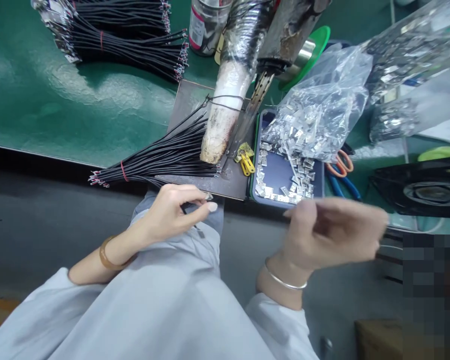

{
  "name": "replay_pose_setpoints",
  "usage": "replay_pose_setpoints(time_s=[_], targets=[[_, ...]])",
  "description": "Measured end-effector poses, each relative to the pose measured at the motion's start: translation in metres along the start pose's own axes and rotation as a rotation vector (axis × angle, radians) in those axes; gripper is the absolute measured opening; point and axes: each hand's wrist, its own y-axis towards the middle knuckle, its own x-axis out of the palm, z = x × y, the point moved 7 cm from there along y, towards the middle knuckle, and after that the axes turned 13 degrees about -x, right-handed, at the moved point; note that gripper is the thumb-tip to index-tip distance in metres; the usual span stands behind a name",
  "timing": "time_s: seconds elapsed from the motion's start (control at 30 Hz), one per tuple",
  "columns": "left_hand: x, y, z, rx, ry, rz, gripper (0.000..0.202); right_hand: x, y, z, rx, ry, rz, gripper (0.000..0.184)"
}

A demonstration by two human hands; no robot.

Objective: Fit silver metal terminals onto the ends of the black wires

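My left hand (180, 210) is closed in a pinch below the table edge, in front of my lap. Between its thumb and finger is a short stretch of black cable (185, 206), and a small metal end (200, 231) shows under the thumb. My right hand (330, 232), blurred by motion, has its fingers curled in just in front of a tray (252, 187) of small metal connectors (302, 182). Whatever it may pinch cannot be made out. A bundle of black cables (165, 152), tied with a red band, lies beyond my left hand.
A white-tipped wrapped tube (225, 110) and a metal nozzle (257, 97) reach down over a metal plate (234, 187). Yellow clips (246, 163) lie beside the tray. Further off are cable bundles (123, 45), a jar (208, 25), a plastic bag (322, 105) and orange-handled scissors (340, 164).
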Motion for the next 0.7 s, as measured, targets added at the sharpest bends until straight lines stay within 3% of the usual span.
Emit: replay_pose_setpoints(time_s=[0.03, 0.13, 0.2, 0.3, 0.4, 0.57, 0.7], targets=[[-0.011, -0.002, -0.001, 0.017, 0.025, 0.085, 0.014, -0.003, 0.006, 0.007, -0.035, -0.111, 0.005, 0.021], [-0.048, -0.002, -0.004, 0.048, 0.234, 0.375, 0.01, 0.018, 0.017, 0.048, -0.021, -0.285, -0.276, 0.018], [-0.066, 0.005, -0.012, 0.001, 0.456, 0.466, 0.021, 0.03, 0.019, 0.077, 0.022, -0.337, -0.377, 0.016], [-0.077, 0.023, -0.034, -0.111, 0.717, 0.41, 0.042, 0.047, 0.025, 0.104, 0.028, -0.271, -0.41, 0.013], [-0.076, 0.035, -0.045, -0.158, 0.824, 0.341, 0.042, 0.065, 0.036, 0.116, 0.028, -0.193, -0.414, 0.011], [-0.076, 0.043, -0.027, -0.096, 0.816, 0.34, 0.034, 0.088, 0.056, 0.127, 0.026, -0.019, -0.462, 0.002], [-0.081, 0.059, -0.02, -0.108, 0.773, 0.335, 0.032, 0.084, 0.048, 0.122, 0.003, 0.133, -0.504, 0.007]])
